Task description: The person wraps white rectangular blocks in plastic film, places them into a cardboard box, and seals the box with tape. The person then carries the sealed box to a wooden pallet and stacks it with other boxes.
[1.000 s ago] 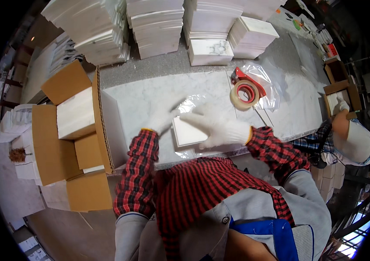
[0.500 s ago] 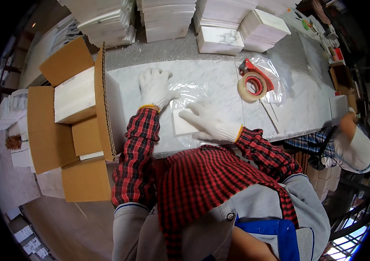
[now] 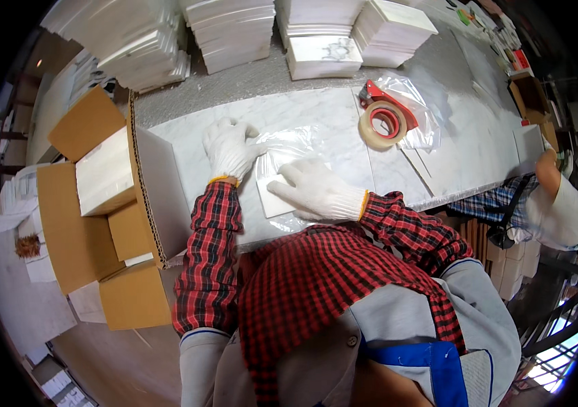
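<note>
A flat white rectangular slab point(image 3: 276, 205) lies on the marbled tabletop, in or under a clear plastic bag point(image 3: 289, 141) that spreads past its far side. My right hand point(image 3: 319, 190), in a white knit glove, lies over the slab with fingers stretched out and hides much of it. Beside the bag's left edge, my left hand point(image 3: 230, 150), gloved alike, rests on the tabletop with its fingers apart. Its thumb reaches to the bag's edge. Nothing shows in its grasp.
An open cardboard box point(image 3: 122, 237) with white blocks inside stands left. A red tape dispenser point(image 3: 385, 122) lies on clear plastic bags point(image 3: 424, 129) to the right. Stacked white slabs point(image 3: 231, 41) line the far side. Another person's arm point(image 3: 548, 173) is at far right.
The whole view has shifted and tilted slightly, moving the tabletop things left in the picture. Both hands keep nearly the same places by the slab and bag.
</note>
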Demonstrator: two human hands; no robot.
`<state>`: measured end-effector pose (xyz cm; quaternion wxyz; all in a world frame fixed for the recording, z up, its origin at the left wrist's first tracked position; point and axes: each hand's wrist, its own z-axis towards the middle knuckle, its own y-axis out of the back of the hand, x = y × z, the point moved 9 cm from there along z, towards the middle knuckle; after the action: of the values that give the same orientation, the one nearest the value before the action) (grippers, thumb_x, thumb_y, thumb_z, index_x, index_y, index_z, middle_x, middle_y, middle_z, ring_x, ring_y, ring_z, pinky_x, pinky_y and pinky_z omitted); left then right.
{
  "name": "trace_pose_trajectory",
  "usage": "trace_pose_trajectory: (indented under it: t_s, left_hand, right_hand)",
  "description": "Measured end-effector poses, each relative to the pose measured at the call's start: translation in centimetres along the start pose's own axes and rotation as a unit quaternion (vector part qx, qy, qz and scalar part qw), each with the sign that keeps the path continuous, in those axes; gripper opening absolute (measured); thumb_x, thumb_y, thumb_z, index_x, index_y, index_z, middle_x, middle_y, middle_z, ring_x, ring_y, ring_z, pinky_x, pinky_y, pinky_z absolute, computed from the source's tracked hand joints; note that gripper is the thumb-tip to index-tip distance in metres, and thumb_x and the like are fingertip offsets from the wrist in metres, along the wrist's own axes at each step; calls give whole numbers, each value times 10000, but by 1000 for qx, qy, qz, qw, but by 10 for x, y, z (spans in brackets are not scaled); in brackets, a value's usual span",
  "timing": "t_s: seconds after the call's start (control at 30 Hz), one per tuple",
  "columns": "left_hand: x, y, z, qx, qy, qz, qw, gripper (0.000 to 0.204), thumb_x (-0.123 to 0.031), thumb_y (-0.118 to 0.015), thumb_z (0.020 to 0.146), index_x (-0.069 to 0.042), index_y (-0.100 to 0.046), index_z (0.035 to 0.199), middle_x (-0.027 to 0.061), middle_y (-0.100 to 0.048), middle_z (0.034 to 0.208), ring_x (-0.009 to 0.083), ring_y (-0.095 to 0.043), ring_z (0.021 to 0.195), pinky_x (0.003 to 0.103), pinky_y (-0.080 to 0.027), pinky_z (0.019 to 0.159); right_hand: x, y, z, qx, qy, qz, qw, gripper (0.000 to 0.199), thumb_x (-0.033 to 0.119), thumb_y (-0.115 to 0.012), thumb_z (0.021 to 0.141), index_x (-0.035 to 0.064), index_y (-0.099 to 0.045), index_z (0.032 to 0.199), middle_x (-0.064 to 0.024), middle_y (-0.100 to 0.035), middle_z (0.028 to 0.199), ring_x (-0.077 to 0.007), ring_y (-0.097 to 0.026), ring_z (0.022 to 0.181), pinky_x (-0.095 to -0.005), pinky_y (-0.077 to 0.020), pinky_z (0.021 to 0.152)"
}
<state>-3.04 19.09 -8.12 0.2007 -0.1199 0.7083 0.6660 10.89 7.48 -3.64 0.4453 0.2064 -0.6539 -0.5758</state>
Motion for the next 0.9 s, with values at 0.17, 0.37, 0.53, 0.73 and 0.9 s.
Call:
trace_pose_trajectory:
  t_s: [0.17, 0.37, 0.53, 0.73, 0.9]
  left_hand:
    - [-20, 5, 0, 4, -16, 53, 998, 263, -389, -845, 736, -182, -802, 894, 98, -663, 1123, 329, -542, 1180, 480, -357, 1062]
    - [-16, -1, -11, -94, -84, 32, 992, 193, -309, -807, 807, -124, -775, 854, 86, -667, 1091, 310, -548, 1166, 478, -357, 1067]
    - [-19, 0, -15, -102, -75, 30, 991, 203, -308, -802, 817, -115, -768, 867, 83, -658, 1105, 310, -530, 1194, 484, -344, 1090]
    - [-19, 5, -20, -91, -53, -25, 994, 228, -295, -758, 880, -80, -745, 954, 128, -701, 1071, 324, -613, 1107, 462, -431, 1016]
    - [-23, 7, -51, -6, -65, -253, 965, 213, -212, -668, 959, -31, -681, 1070, 172, -747, 966, 343, -712, 918, 422, -541, 831]
  right_hand:
    - [-2, 1, -3, -9, 5, 0, 1000, 477, 206, -716, 823, 78, -581, 1263, -197, -590, 1110, -370, -632, 958, -480, -511, 828]
    - [-1, 0, -5, -29, 3, -14, 999, 461, 225, -722, 810, 94, -609, 1237, -177, -602, 1058, -355, -643, 951, -484, -510, 812]
    - [-4, -11, -6, -11, -10, -7, 1000, 475, 239, -734, 799, 96, -615, 1236, -174, -610, 1052, -358, -653, 949, -484, -519, 814]
    - [-4, 7, -7, -72, 41, 6, 997, 669, 264, -810, 731, 103, -585, 1341, -187, -619, 1134, -401, -655, 1014, -504, -535, 870]
    - [-70, 29, -15, -213, -173, 98, 956, 776, 178, -794, 770, 149, -511, 1491, -214, -525, 1466, -443, -559, 1295, -507, -508, 1043]
